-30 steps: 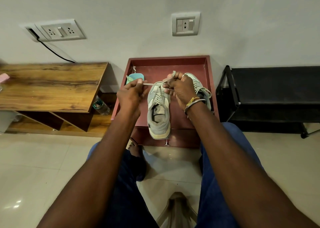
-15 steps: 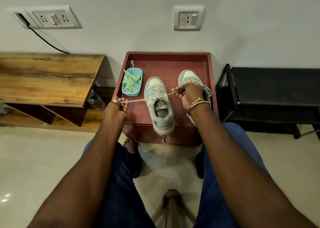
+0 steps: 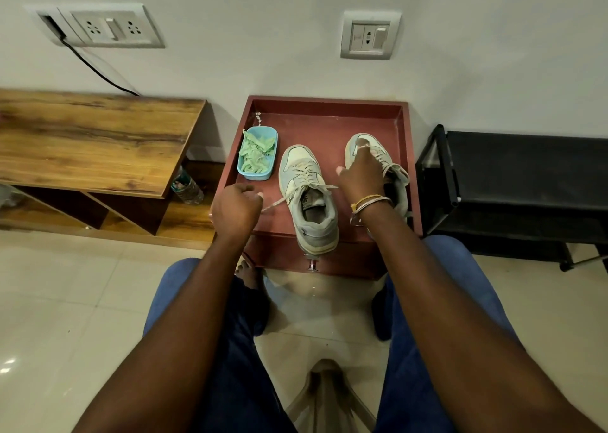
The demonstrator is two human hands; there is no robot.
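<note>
We have the middle shoe [image 3: 307,199] on the red bench [image 3: 324,123], its long axis running from the toe at the wall to the heel nearest us, which sits just over the front edge. Its lace [image 3: 275,203] leaves the top eyelets to the left and a little toward us, into our left hand [image 3: 234,209], whose fingers are curled round the free end. Our right hand [image 3: 362,177] rests on the second shoe [image 3: 378,146] just beside it, fingers spread and gripping nothing that we can make out. The lace's other end lies across the collar toward the right, near that thumb, so we judge the right hand the nearer to take it.
</note>
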